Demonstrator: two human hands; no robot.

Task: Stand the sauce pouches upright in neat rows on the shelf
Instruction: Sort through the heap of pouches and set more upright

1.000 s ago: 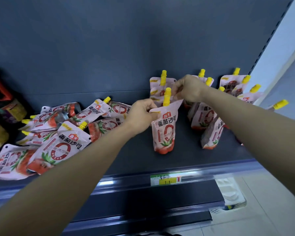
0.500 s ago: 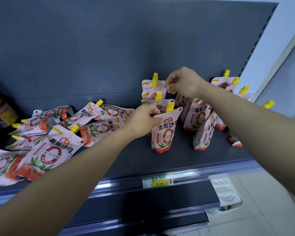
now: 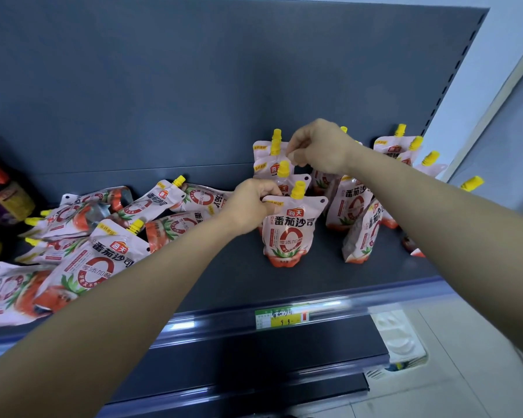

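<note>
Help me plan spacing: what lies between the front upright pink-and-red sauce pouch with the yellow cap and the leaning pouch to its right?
The head view shows only bare dark grey shelf board between the front upright pouch and the leaning pouch.

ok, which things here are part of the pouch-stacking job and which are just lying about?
Job: front upright pouch, its corner pinched by the left hand; right hand, fingers curled over the rear pouches, grip unclear; standing pouches on the right; toppled pouches on the left; shelf.
Lying about: price tag; dark packets at far left; white object below.
</note>
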